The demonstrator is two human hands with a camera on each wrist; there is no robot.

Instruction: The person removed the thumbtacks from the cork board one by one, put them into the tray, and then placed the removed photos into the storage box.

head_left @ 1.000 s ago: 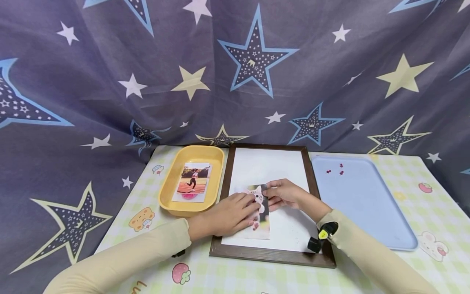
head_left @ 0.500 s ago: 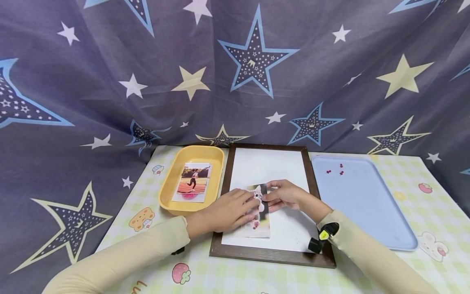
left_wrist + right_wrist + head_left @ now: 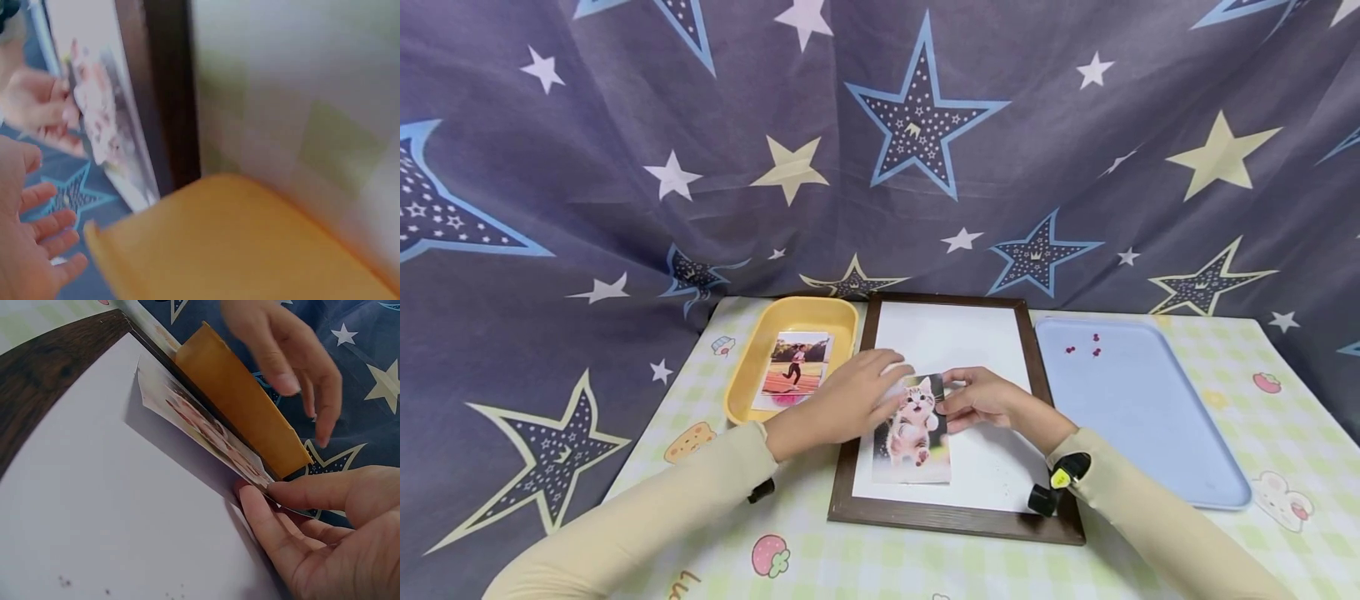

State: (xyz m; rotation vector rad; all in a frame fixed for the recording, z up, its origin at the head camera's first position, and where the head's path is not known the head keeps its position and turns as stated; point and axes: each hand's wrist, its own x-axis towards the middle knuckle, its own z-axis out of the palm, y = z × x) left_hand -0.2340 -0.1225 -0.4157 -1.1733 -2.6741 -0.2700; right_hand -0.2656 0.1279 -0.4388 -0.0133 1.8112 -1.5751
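Observation:
A photo of a kitten lies over the lower part of a white board in a brown frame. My right hand pinches the photo's right edge near its top corner between thumb and fingers. In the right wrist view the photo stands slightly lifted off the board, casting a shadow. My left hand hovers above the frame's left side, apart from the photo, its fingers spread loosely. The left wrist view shows that hand with nothing in its fingers.
A yellow tray left of the frame holds photos, with a runner photo on top. On the right lies a blue tray bearing several red pushpins. A star-patterned curtain hangs behind the checked tablecloth.
My left hand has come off the photo, rising and moving left, so the whole kitten picture now shows. My right hand keeps its pinch in nearly the same place.

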